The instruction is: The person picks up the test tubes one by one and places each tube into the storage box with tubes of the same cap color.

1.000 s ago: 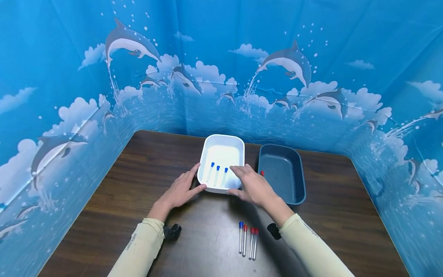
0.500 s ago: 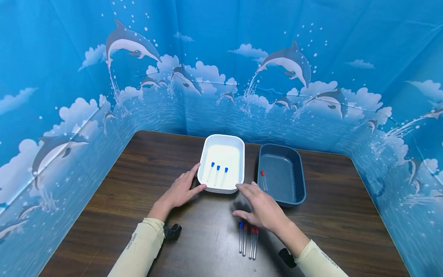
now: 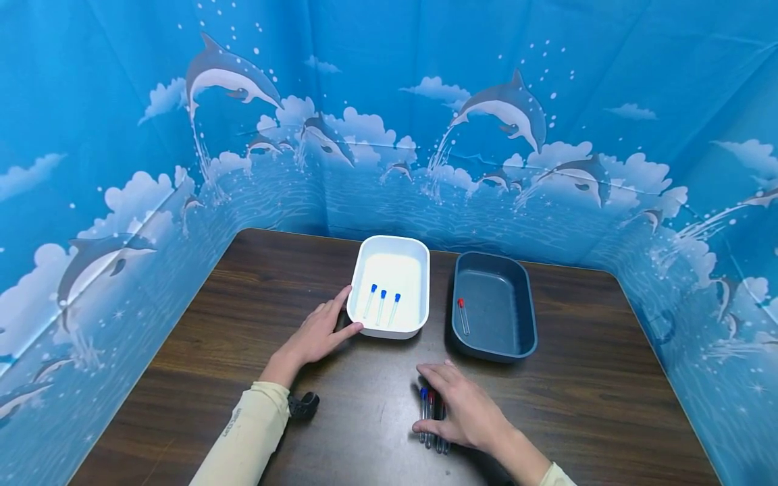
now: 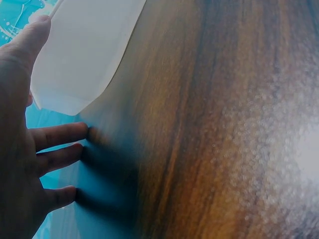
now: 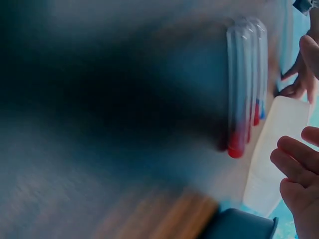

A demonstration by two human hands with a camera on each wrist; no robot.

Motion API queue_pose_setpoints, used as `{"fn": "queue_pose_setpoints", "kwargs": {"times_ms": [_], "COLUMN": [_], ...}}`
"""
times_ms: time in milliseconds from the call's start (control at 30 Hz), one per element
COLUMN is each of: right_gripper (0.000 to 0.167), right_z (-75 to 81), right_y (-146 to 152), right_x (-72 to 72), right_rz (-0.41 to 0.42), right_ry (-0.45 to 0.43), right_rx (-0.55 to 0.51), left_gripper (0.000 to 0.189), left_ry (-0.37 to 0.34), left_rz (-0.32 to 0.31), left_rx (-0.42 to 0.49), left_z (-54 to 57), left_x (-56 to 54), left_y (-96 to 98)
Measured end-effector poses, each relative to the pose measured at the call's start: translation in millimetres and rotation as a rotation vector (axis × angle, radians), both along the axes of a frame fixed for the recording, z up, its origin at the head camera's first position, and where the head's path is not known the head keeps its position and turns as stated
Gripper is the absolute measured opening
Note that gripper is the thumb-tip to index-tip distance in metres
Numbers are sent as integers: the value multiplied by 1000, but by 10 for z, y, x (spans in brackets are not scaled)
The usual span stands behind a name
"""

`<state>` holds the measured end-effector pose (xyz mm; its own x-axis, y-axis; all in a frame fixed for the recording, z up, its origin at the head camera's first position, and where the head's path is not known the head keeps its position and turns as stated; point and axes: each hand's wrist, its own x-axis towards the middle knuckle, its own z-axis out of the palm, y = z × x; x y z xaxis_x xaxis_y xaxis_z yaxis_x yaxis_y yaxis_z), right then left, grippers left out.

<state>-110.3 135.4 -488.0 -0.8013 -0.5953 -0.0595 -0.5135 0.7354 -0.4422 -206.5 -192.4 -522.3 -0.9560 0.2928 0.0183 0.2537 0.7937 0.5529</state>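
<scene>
My left hand rests with spread fingers at the near left corner of a white tray; in the left wrist view the thumb lies along the tray's wall. Inside that tray are 3 blue-capped test tubes. My right hand hovers over a row of test tubes on the table, fingers apart and holding nothing. One of these has a blue cap, the others red caps. The hand partly hides the row in the head view.
A dark blue-grey tray stands to the right of the white one, with one red-capped test tube in it. Both trays sit on a brown wood-grain table. A dolphin-print curtain hangs behind and along the sides.
My right hand has drawn back from the white tray's near right corner, toward me, to above the row of test tubes. The left hand has stayed at the tray.
</scene>
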Motion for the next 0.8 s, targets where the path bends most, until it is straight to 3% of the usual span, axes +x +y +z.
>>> {"fn": "queue_pose_setpoints", "kwargs": {"times_ms": [233, 467, 800], "right_gripper": [98, 100, 99], "right_z": [-111, -166, -173], "right_y": [-29, -47, -70], "right_x": [93, 134, 118], "right_rz": [-3, 42, 44], "right_ry": [-77, -39, -66], "right_rx": [55, 92, 126], "left_gripper": [93, 93, 89], "left_ry": [-7, -12, -17], "left_rz": [5, 1, 6], "left_rx": [7, 16, 12], "left_z": [1, 7, 8], "left_x": [10, 16, 14], "left_y": [-5, 1, 6]}}
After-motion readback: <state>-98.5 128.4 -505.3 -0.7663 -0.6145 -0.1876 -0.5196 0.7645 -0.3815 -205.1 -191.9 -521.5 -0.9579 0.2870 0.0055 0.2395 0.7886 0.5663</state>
